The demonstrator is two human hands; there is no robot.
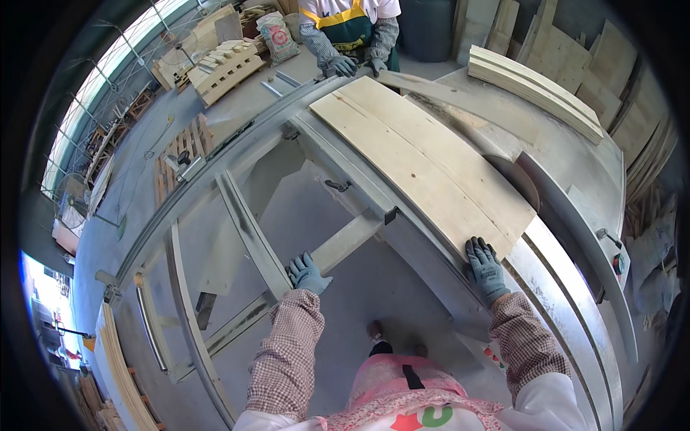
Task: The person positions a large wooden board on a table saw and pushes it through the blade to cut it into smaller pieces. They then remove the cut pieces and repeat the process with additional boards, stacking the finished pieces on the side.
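Observation:
A wide pale wooden board (pixel 417 154) lies lengthwise on the metal saw table, with a lengthwise line along it. My right hand (pixel 486 271), in a grey-blue glove, lies on the board's near end with its fingers stretched out. A brownish round saw blade (pixel 514 179) stands close to the board's right edge. My left hand (pixel 307 274), gloved alike, rests on a bar of the open metal frame (pixel 251 233), fingers apart and thumb out to the side. At the far end a co-worker's gloved hands (pixel 359 67) are near a long narrow wooden strip (pixel 467 104).
Stacked planks (pixel 535 90) lie on the table's far right, with sheets leaning behind. A curved metal guard (pixel 575 237) runs right of the blade. Pallets (pixel 190 154) and a full sack (pixel 277 37) stand at the far left. More boards (pixel 118 366) stand near left.

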